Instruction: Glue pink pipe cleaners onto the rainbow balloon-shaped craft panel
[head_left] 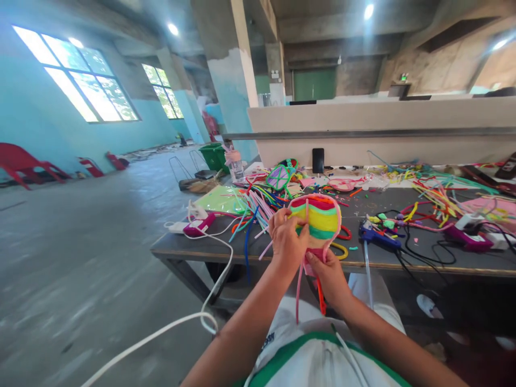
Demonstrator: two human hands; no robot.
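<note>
A rounded craft piece (322,220) with red, yellow and green stripes and a pink fuzzy rim is held up over the table's front edge. My left hand (287,236) lies across its left side, fingers bent and pressed around a pink fuzzy stem (307,210) that stands against the striped face. My right hand (328,271) grips the piece at its bottom, thumb in front. A pink stem and a red one hang down below the hands.
Loose coloured stems (260,207) lie left of the piece on the dark table (177,245). A blue glue gun (379,235), yellow-handled scissors (341,250), power strips (199,224), cables, a phone (318,160) and a bottle (234,164) are around. A white cable hangs at the left.
</note>
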